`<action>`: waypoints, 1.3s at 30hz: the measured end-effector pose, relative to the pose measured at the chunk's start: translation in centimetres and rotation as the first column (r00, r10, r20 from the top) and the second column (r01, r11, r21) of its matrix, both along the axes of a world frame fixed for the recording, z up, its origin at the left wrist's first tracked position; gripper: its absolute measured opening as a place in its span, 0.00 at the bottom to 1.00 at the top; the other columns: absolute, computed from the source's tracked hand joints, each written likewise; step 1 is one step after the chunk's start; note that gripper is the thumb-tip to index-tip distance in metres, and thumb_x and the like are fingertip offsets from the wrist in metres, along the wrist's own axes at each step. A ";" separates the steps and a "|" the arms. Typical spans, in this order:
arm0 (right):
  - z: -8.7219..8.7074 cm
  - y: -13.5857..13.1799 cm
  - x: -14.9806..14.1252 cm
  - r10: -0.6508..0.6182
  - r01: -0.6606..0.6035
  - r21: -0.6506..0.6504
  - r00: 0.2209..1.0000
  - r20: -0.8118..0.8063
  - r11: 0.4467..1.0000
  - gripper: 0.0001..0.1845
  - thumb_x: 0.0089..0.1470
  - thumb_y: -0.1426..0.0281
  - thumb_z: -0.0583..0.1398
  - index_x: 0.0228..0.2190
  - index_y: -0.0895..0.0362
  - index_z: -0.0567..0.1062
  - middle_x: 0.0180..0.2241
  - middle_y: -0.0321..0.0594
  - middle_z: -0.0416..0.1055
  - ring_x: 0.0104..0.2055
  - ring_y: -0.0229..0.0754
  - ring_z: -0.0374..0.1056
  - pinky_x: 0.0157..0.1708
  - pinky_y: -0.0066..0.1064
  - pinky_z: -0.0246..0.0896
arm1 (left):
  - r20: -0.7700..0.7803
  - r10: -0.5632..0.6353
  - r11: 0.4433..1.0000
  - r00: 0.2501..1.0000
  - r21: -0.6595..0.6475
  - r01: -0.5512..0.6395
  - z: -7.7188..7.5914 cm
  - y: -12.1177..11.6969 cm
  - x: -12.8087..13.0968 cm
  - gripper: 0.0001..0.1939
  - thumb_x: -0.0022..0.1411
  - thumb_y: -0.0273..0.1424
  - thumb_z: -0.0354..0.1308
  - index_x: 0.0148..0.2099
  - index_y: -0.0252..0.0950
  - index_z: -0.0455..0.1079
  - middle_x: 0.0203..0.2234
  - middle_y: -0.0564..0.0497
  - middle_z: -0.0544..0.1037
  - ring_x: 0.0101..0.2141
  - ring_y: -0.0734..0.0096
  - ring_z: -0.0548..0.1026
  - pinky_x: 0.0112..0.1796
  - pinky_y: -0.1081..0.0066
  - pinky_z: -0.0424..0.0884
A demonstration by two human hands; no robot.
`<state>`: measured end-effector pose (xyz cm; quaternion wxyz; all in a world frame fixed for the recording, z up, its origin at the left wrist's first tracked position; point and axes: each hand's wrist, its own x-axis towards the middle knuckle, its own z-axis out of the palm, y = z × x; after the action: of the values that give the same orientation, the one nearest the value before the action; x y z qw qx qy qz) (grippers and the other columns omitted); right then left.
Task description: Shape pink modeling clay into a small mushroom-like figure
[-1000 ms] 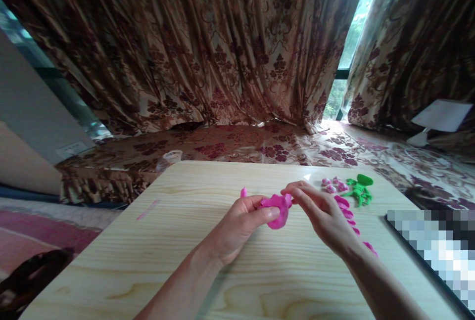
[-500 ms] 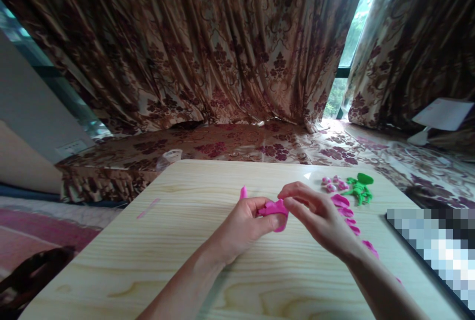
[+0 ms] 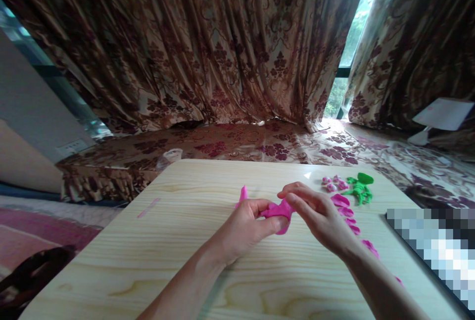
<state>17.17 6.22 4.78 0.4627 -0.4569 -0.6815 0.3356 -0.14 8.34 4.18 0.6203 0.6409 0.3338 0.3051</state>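
A piece of bright pink modelling clay (image 3: 279, 213) is held above the middle of the table. My left hand (image 3: 247, 226) grips it, with the thumb laid across its near side. The thumb and fingers of my right hand (image 3: 317, 208) close on the clay's upper right edge, hiding part of it. Behind my left hand a pointed pink piece (image 3: 243, 194) stands on the tabletop; its lower part is partly covered. Beside my right hand runs a row of flat pink petal-like pieces (image 3: 345, 212), partly hidden by the wrist.
Several pink-and-white balls (image 3: 331, 186) lie at the table's (image 3: 178, 260) back right, next to green clay parts (image 3: 359, 190). A thin pink strip (image 3: 149, 208) is at the left. At the right edge sits a dark-edged, blurred-out object (image 3: 434, 255). Behind stands a white lamp (image 3: 440, 114).
My right thumb and fingers now meet the clay's upper right edge, which looks pulled up and to the right. My left hand has barely moved.
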 end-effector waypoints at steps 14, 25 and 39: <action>0.0 0.1 0.4 0.012 -0.010 0.021 0.997 -0.081 1.000 0.10 0.59 0.65 0.56 0.30 0.56 0.73 0.31 0.35 0.68 0.35 0.37 0.65 0.36 0.28 0.59 | 0.216 -0.040 0.986 0.976 -0.152 0.074 0.4 0.2 -0.3 0.05 0.58 0.29 0.58 0.36 0.34 0.74 0.30 0.53 0.74 0.36 0.70 0.67 0.44 0.69 0.58; -0.1 0.0 0.7 0.067 -0.068 -0.002 0.988 -0.138 0.998 0.07 0.56 0.65 0.59 0.34 0.55 0.75 0.36 0.37 0.69 0.40 0.39 0.65 0.40 0.30 0.62 | 0.439 0.017 0.924 0.898 -0.350 0.154 -0.1 0.7 -0.4 0.10 0.61 0.25 0.55 0.43 0.32 0.76 0.32 0.49 0.76 0.37 0.74 0.68 0.44 0.73 0.60; -0.1 -0.3 0.7 -0.052 0.063 0.072 0.988 -0.144 0.995 0.11 0.59 0.66 0.57 0.44 0.49 0.74 0.43 0.36 0.71 0.47 0.38 0.66 0.43 0.27 0.62 | 0.490 0.016 0.907 0.871 -0.373 0.194 0.0 0.6 -0.3 0.10 0.61 0.23 0.53 0.40 0.31 0.77 0.32 0.49 0.79 0.38 0.74 0.73 0.46 0.74 0.63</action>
<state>17.86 5.97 4.71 0.5366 -0.4332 -0.6459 0.3274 -0.41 8.91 4.20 0.8179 0.4145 0.1946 0.3484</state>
